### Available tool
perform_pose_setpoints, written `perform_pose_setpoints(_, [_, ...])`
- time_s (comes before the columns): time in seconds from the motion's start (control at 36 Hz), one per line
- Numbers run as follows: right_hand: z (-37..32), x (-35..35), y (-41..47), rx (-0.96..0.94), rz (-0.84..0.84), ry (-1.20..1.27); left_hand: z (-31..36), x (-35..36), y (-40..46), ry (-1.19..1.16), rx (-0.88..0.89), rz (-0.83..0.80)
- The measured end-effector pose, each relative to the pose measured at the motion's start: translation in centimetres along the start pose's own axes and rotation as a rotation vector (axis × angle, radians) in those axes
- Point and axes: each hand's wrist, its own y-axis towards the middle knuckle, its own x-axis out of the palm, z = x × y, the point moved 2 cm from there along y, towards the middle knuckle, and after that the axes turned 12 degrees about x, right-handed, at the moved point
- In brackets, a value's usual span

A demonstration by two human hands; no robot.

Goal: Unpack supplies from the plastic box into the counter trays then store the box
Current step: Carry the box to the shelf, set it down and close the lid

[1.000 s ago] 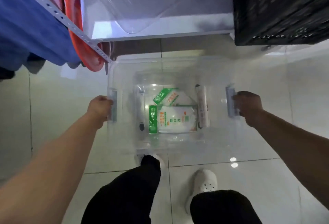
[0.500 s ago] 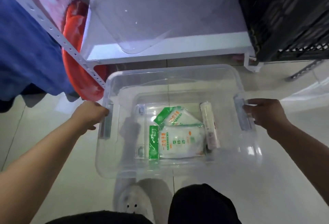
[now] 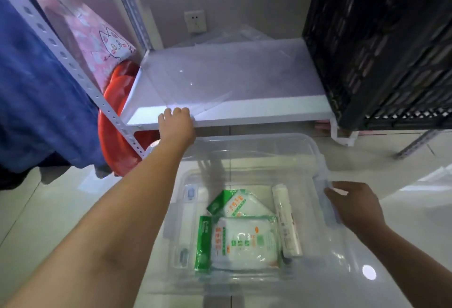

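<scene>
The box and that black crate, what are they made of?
Box: looks like clear, glossy plastic; the packets and floor show through its walls. Crate: probably matte black plastic, judging by its moulded lattice walls.

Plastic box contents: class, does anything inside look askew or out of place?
One green-and-white packet lies tilted, partly under the squarely laid larger packet. The white roll lies along the right side. Nothing in the plastic box looks spilled or damaged.

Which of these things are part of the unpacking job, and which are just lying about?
Part of the job: clear box, green packets, white roll, clear lid, left hand, right hand.

Lying about: black crate, red bag, blue cloth, pink bundle.
</scene>
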Motion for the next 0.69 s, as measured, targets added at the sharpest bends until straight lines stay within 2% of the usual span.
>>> perform_pose_setpoints(0.11, [0.0, 0.6, -0.4, -0.063, 0.024, -0.042, 0.9, 1.6, -1.7, 0.133, 0.112, 0.193])
perform_pose_setpoints(0.22, [-0.9, 0.6, -1.0, -0.083, -0.017, -0.064, 2.1, 0.9, -4.3, 0.100, 0.264, 0.306])
perform_pose_setpoints(0.33, [-1.9, 0.6, -0.8, -0.057, -0.058, -0.054, 2.1, -3.9, -7.3, 0.053, 0.318, 0.608])
perform_pose_setpoints(0.44, [-2.1, 1.0, -0.8, -0.038, -0.063, -0.031, 0.5, -9.5, -10.4, -0.122, 0.302, 0.917])
perform_pose_setpoints(0.56, [-2.0, 0.9, -1.9, -0.029, -0.016, -0.060, -1.4, -14.9, -13.1, -0.208, 0.313, 1.085])
perform_pose_setpoints(0.69, [-1.7, 0.2, -2.7, 0.027, 0.019, -0.122, -3.9, -19.6, -15.4, -0.341, 0.329, 1.193])
